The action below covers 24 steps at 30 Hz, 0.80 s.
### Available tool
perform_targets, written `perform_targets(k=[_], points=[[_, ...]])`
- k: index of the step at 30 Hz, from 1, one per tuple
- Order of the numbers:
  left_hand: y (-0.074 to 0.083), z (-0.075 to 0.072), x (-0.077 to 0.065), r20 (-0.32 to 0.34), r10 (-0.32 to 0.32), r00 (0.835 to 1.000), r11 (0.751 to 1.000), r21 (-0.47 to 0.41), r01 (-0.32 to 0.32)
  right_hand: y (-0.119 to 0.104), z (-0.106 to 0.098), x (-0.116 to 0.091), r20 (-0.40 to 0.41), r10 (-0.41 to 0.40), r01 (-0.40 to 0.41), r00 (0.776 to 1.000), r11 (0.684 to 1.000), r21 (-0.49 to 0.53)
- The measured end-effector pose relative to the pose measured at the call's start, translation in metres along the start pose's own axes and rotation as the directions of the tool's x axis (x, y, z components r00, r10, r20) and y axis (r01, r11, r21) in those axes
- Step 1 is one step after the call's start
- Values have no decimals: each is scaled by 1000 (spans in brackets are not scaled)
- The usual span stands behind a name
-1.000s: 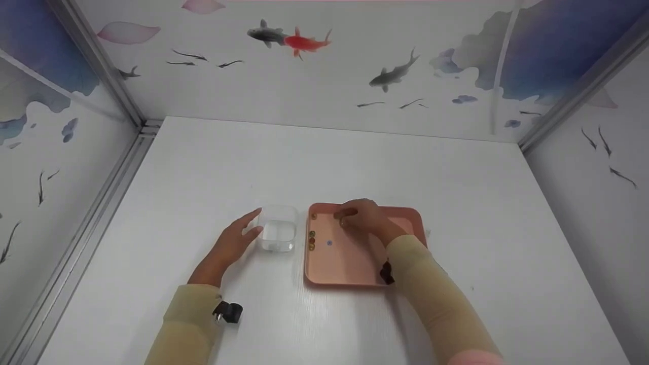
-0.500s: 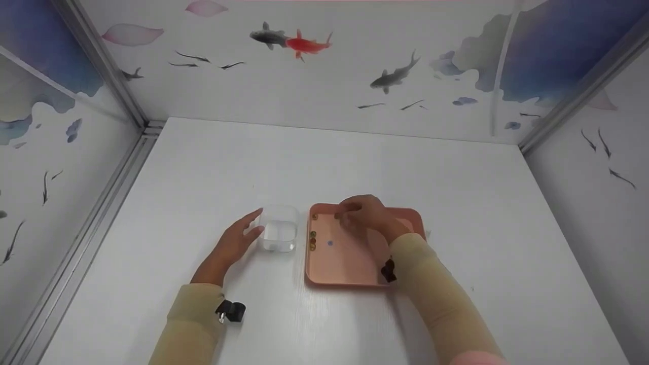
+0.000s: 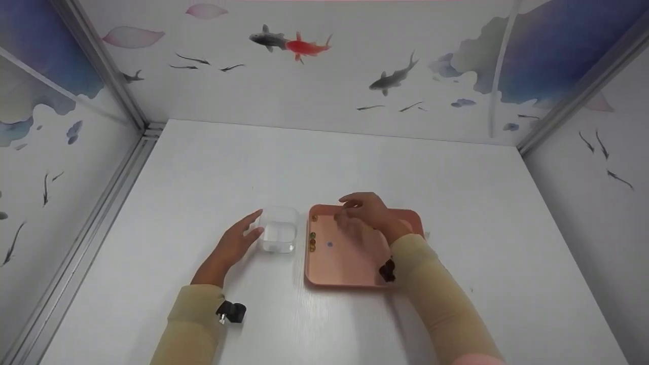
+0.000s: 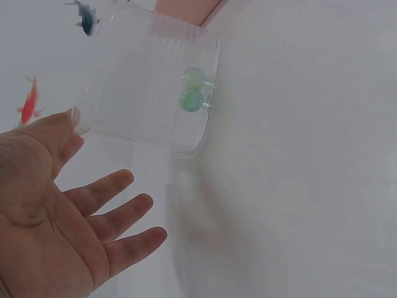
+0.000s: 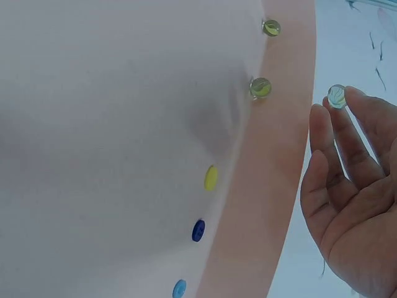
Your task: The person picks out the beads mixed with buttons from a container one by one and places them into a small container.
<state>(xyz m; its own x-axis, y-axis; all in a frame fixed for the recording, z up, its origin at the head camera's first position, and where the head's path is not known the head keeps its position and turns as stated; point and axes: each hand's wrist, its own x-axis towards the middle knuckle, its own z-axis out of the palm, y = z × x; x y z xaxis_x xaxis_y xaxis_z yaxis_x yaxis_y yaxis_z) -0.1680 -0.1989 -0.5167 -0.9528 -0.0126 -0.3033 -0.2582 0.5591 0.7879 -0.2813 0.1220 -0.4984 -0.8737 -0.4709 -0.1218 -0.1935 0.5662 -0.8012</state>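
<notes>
My left hand touches the left side of a clear plastic box, fingers spread and loosely straight. Inside that box, the left wrist view shows two greenish glass marbles. Above the far part of a pink tray is my right hand. It pinches a clear glass marble between thumb and fingertips, as the right wrist view shows. Two more marbles lie by the tray wall there. Several marbles also line the tray's left side in the head view.
Buttons lie in the tray: a yellow button, a dark blue button and a light blue button. The white table meets walls printed with fish at the back and sides.
My right hand has risen slightly over the far part of the tray. My left hand stays beside the clear box.
</notes>
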Motion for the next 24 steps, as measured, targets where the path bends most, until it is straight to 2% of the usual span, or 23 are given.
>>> perform_targets(k=[4, 11, 15, 24], points=[[-2, 0, 0, -1, 7, 1000, 1000, -5, -7, -3, 0, -2, -8, 24, -23, 1000, 999, 26], [0, -2, 0, 20, 13, 1000, 1000, 1, -13, -14, 0, -6, -18, 56, -52, 998, 984, 172], [0, -2, 0, 21, 15, 1000, 1000, -1, -15, -17, 0, -8, -39, 34, -26, 999, 983, 183], [2, -2, -1, 17, 18, 1000, 1000, 1, -18, -22, 2, -8, -70, 62, -45, 996, 973, 226]])
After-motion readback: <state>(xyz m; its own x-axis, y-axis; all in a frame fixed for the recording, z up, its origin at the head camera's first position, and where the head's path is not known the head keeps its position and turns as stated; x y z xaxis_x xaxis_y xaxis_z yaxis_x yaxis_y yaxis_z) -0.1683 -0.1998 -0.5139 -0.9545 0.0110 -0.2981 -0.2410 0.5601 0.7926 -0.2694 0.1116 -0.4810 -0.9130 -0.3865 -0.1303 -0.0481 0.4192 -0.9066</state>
